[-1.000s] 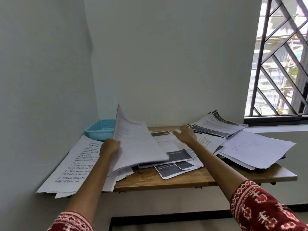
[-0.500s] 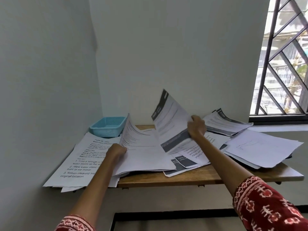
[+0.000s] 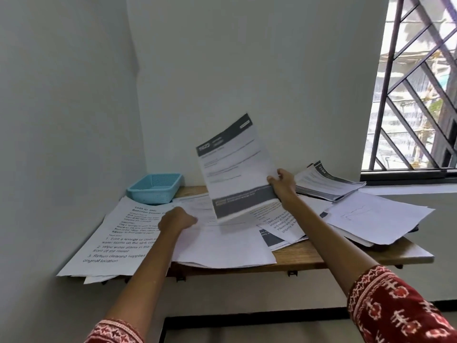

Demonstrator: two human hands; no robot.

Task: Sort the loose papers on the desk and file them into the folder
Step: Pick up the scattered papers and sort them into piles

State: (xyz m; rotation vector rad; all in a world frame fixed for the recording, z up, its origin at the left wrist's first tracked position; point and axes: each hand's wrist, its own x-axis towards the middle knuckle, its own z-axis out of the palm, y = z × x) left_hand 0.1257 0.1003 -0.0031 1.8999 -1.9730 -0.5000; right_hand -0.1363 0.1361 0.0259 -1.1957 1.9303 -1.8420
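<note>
Right hand (image 3: 283,185), centre of the frame, pinches a dark-banded sheet (image 3: 236,167) by its right edge, and the page stands tilted up and left of that hand, above the desk (image 3: 346,254). Left hand (image 3: 176,219), lower left of it, rests on the loose papers (image 3: 222,246); whether its fingers curl round them, I can't tell.

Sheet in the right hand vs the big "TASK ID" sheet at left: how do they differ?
The raised sheet is lifted, tilted up off the desk, pinched at its edge by the right hand; the TASK ID sheet lies flat, overhanging the desk's left end. The raised sheet carries dark header and footer bands; the TASK ID sheet has black text only. Both are white printed paper.
</note>
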